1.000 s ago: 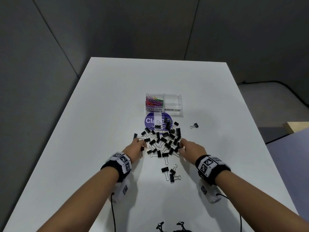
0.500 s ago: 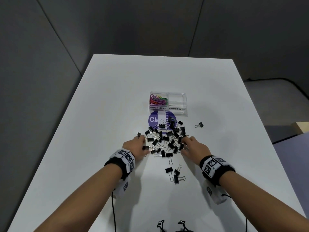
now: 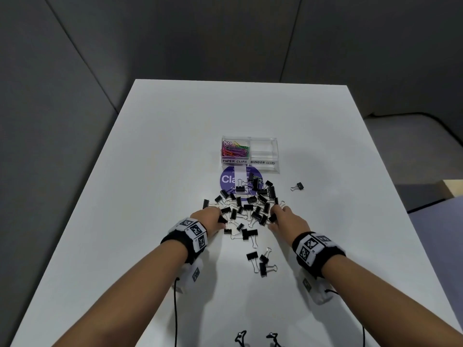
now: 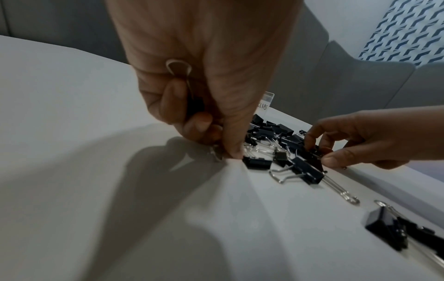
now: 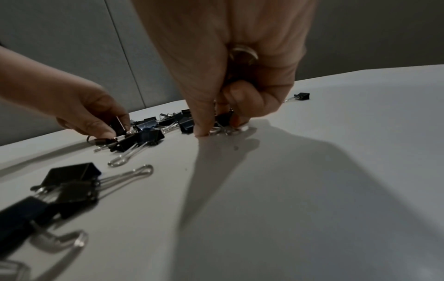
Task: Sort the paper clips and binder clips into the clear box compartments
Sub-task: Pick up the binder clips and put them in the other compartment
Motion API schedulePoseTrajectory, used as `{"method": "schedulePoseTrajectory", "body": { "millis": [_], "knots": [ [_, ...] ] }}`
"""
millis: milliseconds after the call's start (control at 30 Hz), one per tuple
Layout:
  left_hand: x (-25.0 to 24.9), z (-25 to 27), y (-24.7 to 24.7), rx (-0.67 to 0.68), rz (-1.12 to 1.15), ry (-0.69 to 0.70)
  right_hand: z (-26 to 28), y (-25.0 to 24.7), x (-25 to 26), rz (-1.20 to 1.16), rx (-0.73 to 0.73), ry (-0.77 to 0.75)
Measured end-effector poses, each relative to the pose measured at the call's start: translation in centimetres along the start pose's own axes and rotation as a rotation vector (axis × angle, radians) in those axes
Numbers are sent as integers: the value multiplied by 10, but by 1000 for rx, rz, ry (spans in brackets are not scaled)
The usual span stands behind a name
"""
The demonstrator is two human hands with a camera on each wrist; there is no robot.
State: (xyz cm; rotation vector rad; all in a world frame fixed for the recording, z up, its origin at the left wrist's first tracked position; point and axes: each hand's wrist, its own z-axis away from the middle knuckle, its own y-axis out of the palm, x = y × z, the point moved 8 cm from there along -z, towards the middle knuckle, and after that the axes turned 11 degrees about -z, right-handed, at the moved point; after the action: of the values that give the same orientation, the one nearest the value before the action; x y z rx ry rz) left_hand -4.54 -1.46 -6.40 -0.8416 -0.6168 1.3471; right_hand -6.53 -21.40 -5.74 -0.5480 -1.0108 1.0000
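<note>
Gathering black binder clips from a loose pile on a white table, a person works both sides at once: the left hand grips one clip in its curled fingers, the right hand likewise clutches clips. Just beyond the pile sits the clear box, coloured paper clips filling its left compartment. One stray clip lies apart.
</note>
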Motion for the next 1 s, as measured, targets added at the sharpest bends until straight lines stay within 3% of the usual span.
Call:
{"method": "schedulePoseTrajectory", "body": {
  "millis": [300,400,600,733,900,1000],
  "knots": [
    [-9,2,0,-33,-132,70,-8,3,-3,-5,55,6],
    [-10,-1,-3,39,-152,135,-12,1,-5,-6,114,1],
    [-10,-15,-29,141,-177,222,-21,-14,1,220,203,-105],
    [-19,-32,-74,53,-121,277,-40,-59,29,242,106,-202],
    [-36,-61,-132,-94,-10,304,-109,-134,67,44,-139,-177],
    [-44,-84,-159,-146,-14,265,-147,-143,77,-30,-153,-148]
  ]
}}
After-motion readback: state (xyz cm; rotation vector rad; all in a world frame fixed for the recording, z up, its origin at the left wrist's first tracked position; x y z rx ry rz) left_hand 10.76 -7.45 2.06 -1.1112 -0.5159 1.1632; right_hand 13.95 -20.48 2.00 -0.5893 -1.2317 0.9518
